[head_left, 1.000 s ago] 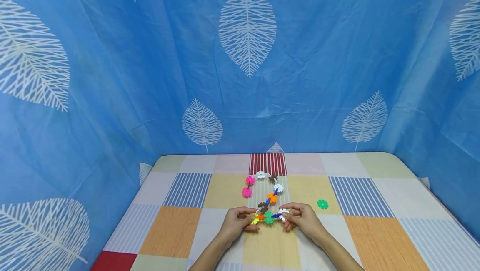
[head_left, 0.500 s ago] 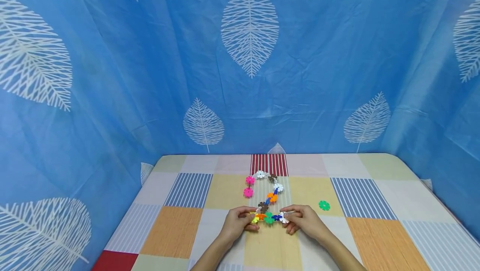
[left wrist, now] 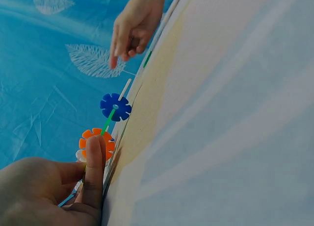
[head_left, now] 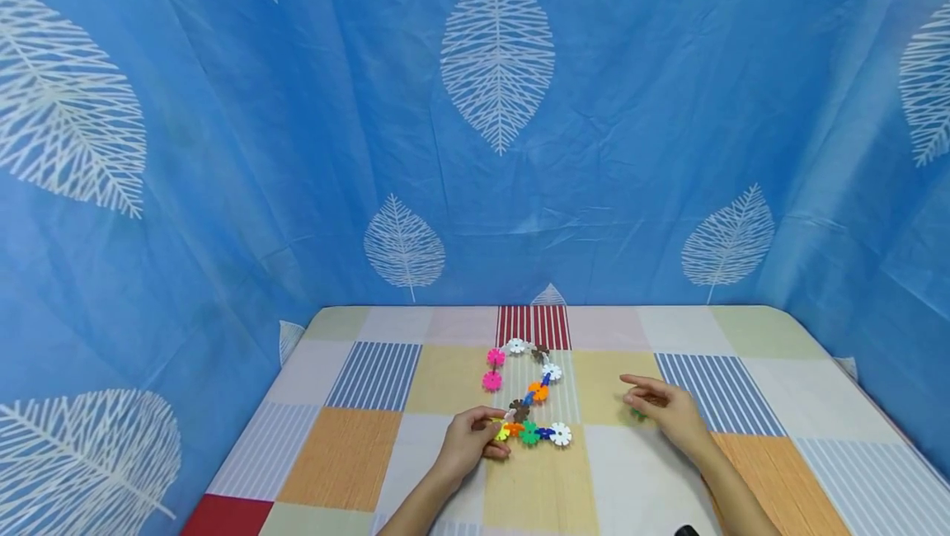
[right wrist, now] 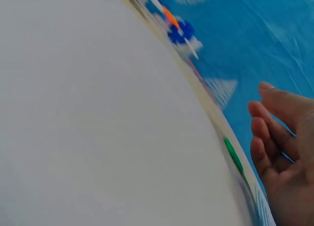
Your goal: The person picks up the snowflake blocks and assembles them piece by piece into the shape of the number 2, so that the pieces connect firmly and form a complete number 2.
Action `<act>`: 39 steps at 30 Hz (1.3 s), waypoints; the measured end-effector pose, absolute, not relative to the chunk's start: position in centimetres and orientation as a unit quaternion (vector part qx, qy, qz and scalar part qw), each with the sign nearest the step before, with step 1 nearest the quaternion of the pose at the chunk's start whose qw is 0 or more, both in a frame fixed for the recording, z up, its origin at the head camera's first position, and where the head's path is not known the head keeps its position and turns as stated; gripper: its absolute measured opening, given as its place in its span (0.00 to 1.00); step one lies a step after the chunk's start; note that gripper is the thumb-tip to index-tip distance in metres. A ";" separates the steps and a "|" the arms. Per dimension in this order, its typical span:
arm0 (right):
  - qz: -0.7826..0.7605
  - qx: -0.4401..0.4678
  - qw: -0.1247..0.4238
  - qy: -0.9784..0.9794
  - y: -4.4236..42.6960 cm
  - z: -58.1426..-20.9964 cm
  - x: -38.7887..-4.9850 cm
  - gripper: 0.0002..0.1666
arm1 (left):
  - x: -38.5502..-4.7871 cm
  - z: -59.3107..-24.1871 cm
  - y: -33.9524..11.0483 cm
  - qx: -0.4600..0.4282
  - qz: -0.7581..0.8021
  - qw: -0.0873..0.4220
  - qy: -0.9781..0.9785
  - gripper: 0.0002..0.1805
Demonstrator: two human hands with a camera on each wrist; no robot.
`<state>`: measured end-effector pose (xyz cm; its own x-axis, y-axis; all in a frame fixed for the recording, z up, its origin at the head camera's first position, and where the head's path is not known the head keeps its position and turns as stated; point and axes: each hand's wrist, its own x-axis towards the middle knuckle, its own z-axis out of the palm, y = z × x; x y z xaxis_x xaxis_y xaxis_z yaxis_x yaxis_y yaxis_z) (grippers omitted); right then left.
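A chain of interlocking plastic snowflake discs in several colours lies on the table, shaped like the figure 2. My left hand pinches the yellow disc at the chain's lower left corner between thumb and fingers. A blue disc and an orange disc stand on edge beyond the thumb in the left wrist view. At the bottom right the chain ends in a white disc. My right hand, fingers loosely bent and holding nothing, hovers over a loose green disc, mostly hidden beneath it.
A patchwork-patterned cloth covers the table. Blue curtains with white leaf prints surround its back and sides. A small black object shows at the bottom edge, near the right forearm.
My right hand has let go of the white end disc and moved right, over the loose green disc. My left hand stays on the yellow disc.
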<state>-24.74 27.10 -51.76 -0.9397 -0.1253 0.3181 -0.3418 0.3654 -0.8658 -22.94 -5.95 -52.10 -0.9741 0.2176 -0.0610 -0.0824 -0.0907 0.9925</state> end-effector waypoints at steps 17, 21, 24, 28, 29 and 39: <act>0.410 0.132 0.079 -0.899 30.6 -52.3 -24.7 0.19 | -23.1 -52.4 -6.0 0.070 0.737 0.105 0.664 0.13; 0.428 0.127 0.080 -0.891 30.4 -52.4 -24.7 0.18 | -23.0 -52.1 -6.0 0.063 0.737 0.111 0.663 0.12; 0.456 0.128 0.076 -0.878 30.3 -52.5 -24.7 0.17 | -23.1 -52.0 -6.0 0.061 0.738 0.115 0.662 0.12; 0.500 0.140 0.061 -0.852 29.9 -52.4 -24.6 0.16 | -23.1 -52.0 -6.1 0.061 0.740 0.115 0.659 0.13; 0.513 0.153 0.056 -0.843 29.8 -52.3 -24.6 0.16 | -23.1 -52.0 -6.1 0.061 0.740 0.115 0.660 0.13; 0.628 0.295 0.019 -0.720 24.8 -51.8 -24.6 0.09 | -23.1 -51.9 -6.1 0.057 0.750 0.114 0.649 0.13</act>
